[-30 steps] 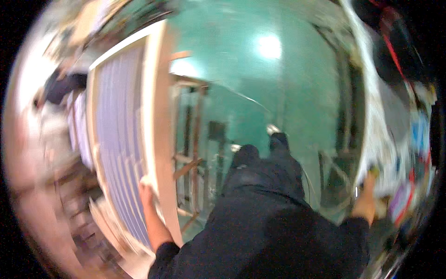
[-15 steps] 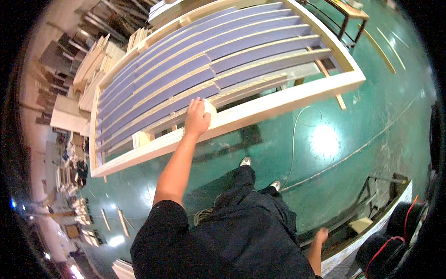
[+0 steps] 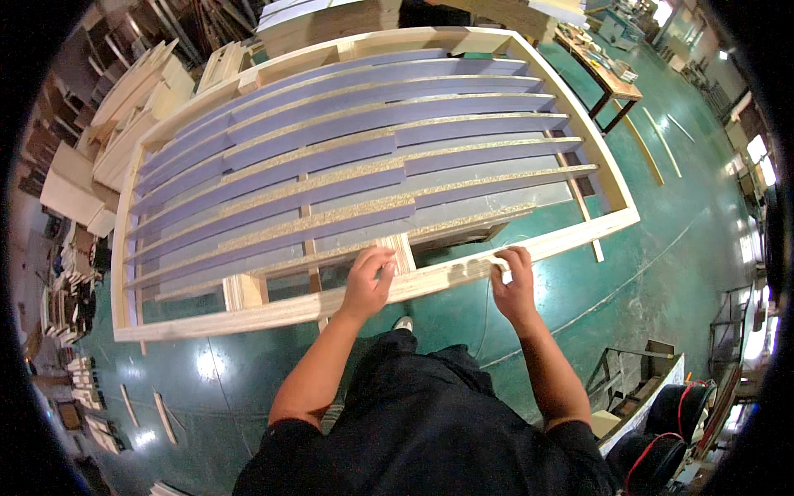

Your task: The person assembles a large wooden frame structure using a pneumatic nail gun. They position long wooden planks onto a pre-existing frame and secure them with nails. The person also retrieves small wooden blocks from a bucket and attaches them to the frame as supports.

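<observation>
A large pale wooden frame [image 3: 318,303] lies before me, with its near rail running across in front of my body. My left hand [image 3: 369,283] is over this rail beside a short wooden block [image 3: 403,253], its fingers bent and a gap showing between thumb and fingers. Farther right, my right hand [image 3: 514,287] is at the rail with fingers curled together around something small and pale that I cannot make out. Inside the frame lie several long slats [image 3: 331,186] with bluish-purple faces and speckled edges. Another block [image 3: 246,292] sits against the rail to the left.
A workbench [image 3: 608,78] with small items stands at the far right. Stacked boards [image 3: 136,124] are at the far left. Loose strips [image 3: 641,149] lie on the green floor. Near my right side are a metal-framed stand [image 3: 637,388] and black rolls [image 3: 674,413] with red cords.
My right hand has come up from my side to the near rail. My left hand has shifted off the block's top to beside it. The view has swung to the right, and I stand nearer the frame.
</observation>
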Demonstrator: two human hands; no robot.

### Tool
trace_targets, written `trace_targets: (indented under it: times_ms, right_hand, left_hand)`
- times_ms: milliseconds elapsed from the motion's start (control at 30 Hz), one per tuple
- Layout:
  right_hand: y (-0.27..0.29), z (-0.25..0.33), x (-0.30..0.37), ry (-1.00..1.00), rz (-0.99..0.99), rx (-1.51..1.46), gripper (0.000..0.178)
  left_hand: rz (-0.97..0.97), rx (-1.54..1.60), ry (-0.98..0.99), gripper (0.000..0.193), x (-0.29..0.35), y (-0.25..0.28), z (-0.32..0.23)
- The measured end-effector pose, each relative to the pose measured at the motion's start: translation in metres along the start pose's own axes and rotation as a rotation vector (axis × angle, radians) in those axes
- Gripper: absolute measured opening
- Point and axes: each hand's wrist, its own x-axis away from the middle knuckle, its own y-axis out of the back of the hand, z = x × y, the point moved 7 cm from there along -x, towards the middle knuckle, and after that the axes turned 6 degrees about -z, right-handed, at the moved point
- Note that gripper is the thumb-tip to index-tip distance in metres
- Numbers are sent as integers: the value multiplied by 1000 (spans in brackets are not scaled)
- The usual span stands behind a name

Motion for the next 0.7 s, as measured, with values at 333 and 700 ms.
trace_targets:
  times_ms: [333,700]
  right_hand:
    - [-91,-62,-34,187,301,272,25]
    - [-53,-54,-21,-66,484,295,12]
  left_hand:
    - [-77,-465,169,14,8,156,36]
    - [372,-670,481,32,8,115,54]
